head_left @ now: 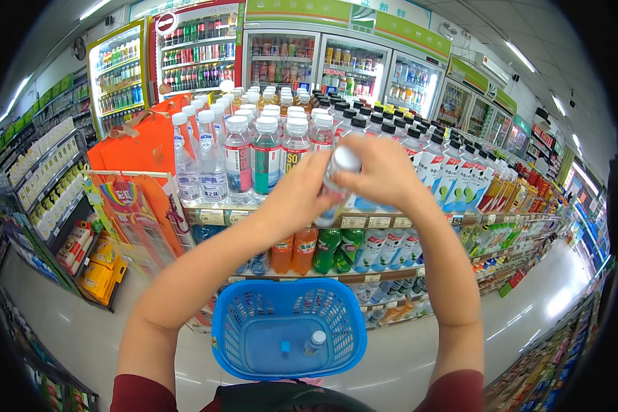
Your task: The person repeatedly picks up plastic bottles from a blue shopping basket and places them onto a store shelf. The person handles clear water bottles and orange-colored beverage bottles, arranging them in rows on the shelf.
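Note:
A clear plastic drink bottle with a white cap (347, 157) is tilted in front of the shelf, a little blurred. My left hand (301, 188) wraps around its body from the left. From the right, my right hand (383, 167) grips it close to the cap, hiding part of its label. Behind my hands stand rows of soda water bottles (265, 154) with white caps. Black-capped bottles (445, 170) with white and blue labels fill the shelf to the right. Below my arms is a blue plastic basket (288, 373) with one white-capped bottle (315, 343) lying or leaning inside it.
Price tags (353, 222) line the shelf edge. Orange and green soda bottles (305, 251) stand one level lower. Orange paper bags (134, 144) and a hanging display rack (129, 206) adjoin the shelf's left end. Glass-door drink coolers (282, 57) line the back, and tiled floor (407, 355) surrounds the basket.

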Motion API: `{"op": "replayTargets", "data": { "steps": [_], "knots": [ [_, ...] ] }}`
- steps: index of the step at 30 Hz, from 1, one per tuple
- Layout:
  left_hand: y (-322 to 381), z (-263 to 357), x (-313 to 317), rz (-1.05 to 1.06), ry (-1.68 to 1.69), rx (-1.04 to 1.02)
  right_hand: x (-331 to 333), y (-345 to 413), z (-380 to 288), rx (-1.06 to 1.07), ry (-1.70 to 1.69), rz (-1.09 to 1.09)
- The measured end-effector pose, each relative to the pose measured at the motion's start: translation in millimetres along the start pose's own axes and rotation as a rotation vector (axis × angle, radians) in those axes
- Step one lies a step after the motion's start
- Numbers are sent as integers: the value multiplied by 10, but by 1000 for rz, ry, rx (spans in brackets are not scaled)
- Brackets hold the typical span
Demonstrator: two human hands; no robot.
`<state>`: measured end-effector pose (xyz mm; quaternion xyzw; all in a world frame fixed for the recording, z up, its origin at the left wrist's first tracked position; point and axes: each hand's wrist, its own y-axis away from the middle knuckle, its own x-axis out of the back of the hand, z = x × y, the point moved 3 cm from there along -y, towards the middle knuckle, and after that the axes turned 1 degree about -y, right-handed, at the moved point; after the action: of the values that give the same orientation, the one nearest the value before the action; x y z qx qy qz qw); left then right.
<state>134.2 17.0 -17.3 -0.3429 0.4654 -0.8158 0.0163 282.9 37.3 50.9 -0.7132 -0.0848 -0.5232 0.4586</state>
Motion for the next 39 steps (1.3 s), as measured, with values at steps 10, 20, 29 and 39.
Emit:
{"op": "replayTargets", "data": {
  "steps": [10, 20, 29, 39],
  "knots": [
    [-245, -358, -43, 83, -108, 90, -100, -377, 182, 53, 91, -7],
    [-168, -611, -248, 106, -154, 124, -417, -496, 410, 58, 36, -25],
    [178, -480, -473, 157, -131, 156, -654, -348, 459, -81, 19, 233],
    [825, -734, -917, -43, -217, 78, -1771, 351, 133, -180, -293, 242]
  ]
}}
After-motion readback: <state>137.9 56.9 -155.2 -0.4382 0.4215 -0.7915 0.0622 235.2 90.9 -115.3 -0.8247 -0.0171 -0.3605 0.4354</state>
